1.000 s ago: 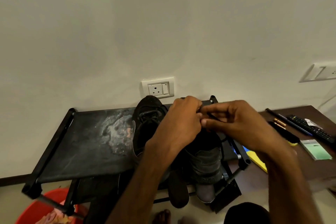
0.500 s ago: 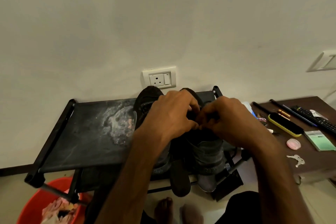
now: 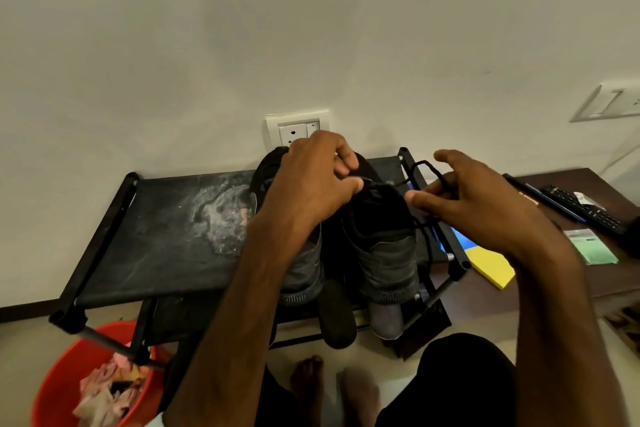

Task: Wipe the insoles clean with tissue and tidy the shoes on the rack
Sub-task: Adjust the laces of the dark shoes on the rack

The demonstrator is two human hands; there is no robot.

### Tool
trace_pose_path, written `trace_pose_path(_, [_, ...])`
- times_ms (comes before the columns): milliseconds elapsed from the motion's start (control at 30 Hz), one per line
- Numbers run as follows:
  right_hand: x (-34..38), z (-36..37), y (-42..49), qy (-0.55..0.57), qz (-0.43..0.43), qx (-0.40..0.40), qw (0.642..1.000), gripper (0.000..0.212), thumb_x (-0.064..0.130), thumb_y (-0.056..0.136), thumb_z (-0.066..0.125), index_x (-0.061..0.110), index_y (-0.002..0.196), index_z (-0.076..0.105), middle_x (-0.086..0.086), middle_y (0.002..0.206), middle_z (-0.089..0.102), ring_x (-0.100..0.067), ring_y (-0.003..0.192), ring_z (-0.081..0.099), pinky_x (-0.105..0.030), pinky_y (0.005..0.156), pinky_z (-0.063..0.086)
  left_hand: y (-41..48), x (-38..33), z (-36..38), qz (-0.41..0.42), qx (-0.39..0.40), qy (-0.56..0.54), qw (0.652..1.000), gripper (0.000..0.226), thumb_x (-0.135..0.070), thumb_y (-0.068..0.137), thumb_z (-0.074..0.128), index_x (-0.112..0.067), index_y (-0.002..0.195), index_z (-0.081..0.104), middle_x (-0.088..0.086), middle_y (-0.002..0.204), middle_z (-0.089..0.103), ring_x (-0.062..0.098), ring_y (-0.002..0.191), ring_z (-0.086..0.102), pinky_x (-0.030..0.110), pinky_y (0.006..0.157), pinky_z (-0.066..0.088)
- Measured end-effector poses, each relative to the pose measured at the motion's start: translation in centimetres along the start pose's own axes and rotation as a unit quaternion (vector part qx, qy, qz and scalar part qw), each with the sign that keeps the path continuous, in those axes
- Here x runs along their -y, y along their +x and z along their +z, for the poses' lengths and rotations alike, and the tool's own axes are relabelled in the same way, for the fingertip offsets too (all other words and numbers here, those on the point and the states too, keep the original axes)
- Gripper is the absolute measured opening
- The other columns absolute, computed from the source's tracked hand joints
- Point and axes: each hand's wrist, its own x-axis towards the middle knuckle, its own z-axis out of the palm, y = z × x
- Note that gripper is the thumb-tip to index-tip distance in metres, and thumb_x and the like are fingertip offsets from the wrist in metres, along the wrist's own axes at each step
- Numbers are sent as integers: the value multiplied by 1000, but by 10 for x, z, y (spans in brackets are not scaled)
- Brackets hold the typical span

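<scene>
Two dark shoes stand side by side, heels toward the person, on the right half of the rack's (image 3: 156, 218) top shelf. The work is on the right shoe (image 3: 381, 243). The left hand (image 3: 311, 180) reaches over the left shoe (image 3: 304, 263) and pinches the black lace (image 3: 427, 166) between thumb and forefinger at the tongue. The right hand (image 3: 474, 198) has its fingers curled around a loop of that lace, drawn out to the right, with the thumb pointing back at the shoe.

This looks like tying or tucking the lace, part of tidying the pair. To do it well, the left pinch should anchor the lace at the tongue while the right hand pulls evenly, so the shoe does not slide off the shelf edge.

Two dark shapes stick out below the shoes. Whether they are insoles or other shoes, I cannot tell. No tissue is visible in either hand.

A pale dusty stain marks the shelf's left half. A red bucket (image 3: 59, 388) of crumpled material sits on the floor at lower left. A wall socket (image 3: 298, 130) is behind the shoes. To the right, a brown tabletop (image 3: 620, 194) holds a remote (image 3: 581, 210).
</scene>
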Motion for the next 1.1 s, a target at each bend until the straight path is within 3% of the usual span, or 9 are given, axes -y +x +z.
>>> trace_pose_path(133, [0, 4, -7, 27, 43, 47, 998, 103, 90, 59, 64, 1, 110, 66, -16, 91, 74, -35, 89, 72, -59, 82, 58, 0, 5, 5, -64, 16, 122, 990, 32, -44, 87, 76, -16, 101, 68, 0, 92, 69, 18, 86, 68, 38, 82, 57])
trace_pose_path(233, [1, 10, -7, 37, 35, 25, 998, 41, 55, 82, 74, 14, 86, 77, -6, 82, 76, -26, 81, 73, -53, 81, 61, 0, 2, 7, -76, 45, 151, 985, 33, -41, 87, 75, -14, 104, 68, 2, 95, 71, 21, 89, 69, 42, 85, 57])
trace_pose_path(300, [-1, 10, -3, 47, 20, -28, 998, 23, 37, 91, 73, 18, 79, 76, 0, 77, 75, -18, 78, 73, -46, 79, 61, 1, 0, 3, -83, 32, 135, 987, 28, -31, 87, 76, -15, 107, 65, 1, 94, 72, 19, 89, 69, 36, 82, 55])
trace_pose_path(433, [9, 6, -1, 102, -4, -48, 994, 23, 29, 98, 66, 22, 81, 80, 12, 71, 75, 4, 69, 67, -24, 73, 48, 2, -7, -4, -102, 42, 45, 993, 37, -18, 89, 70, -19, 125, 60, 0, 113, 65, 18, 100, 62, 30, 80, 44])
trace_pose_path(567, [20, 1, -1, 76, 6, -57, 995, 22, 26, 96, 67, 15, 79, 76, 9, 70, 76, -11, 74, 72, -41, 80, 59, -8, -14, -8, 31, 72, 112, 991, 44, -9, 86, 67, -32, 122, 60, -2, 124, 56, 18, 118, 52, 33, 95, 46])
trace_pose_path(667, [23, -8, -4, 104, 21, -98, 990, 13, 18, 94, 70, 13, 105, 64, 6, 70, 76, -13, 76, 74, -40, 84, 58, -13, -21, 0, 145, 126, 246, 950, 36, -28, 87, 73, -37, 120, 62, -4, 131, 52, 20, 124, 45, 39, 102, 43])
trace_pose_path(833, [38, -34, -9, 250, -14, -64, 966, 18, 7, 102, 54, 6, 110, 69, -10, 84, 78, -20, 77, 76, -36, 76, 61, 0, -28, 2, 204, 85, 331, 917, 18, -40, 90, 71, -30, 105, 71, -6, 107, 70, 20, 104, 64, 36, 88, 47])
trace_pose_path(967, [48, -60, 2, 346, -11, 46, 937, 29, 2, 106, 41, -1, 118, 68, -16, 104, 77, -27, 100, 75, -39, 89, 59, 12, -43, -21, 185, 108, 232, 949, 12, -36, 91, 71, -29, 99, 71, -9, 93, 74, 11, 88, 68, 33, 82, 53])
trace_pose_path(1100, [60, -80, 8, 305, -50, 75, 948, 32, -10, 96, 46, -1, 118, 68, -15, 107, 77, -28, 103, 74, -42, 94, 58, 29, -55, -48, 162, 93, 125, 974, 10, -29, 87, 76, -21, 94, 76, -7, 86, 75, 7, 79, 69, 37, 81, 59])
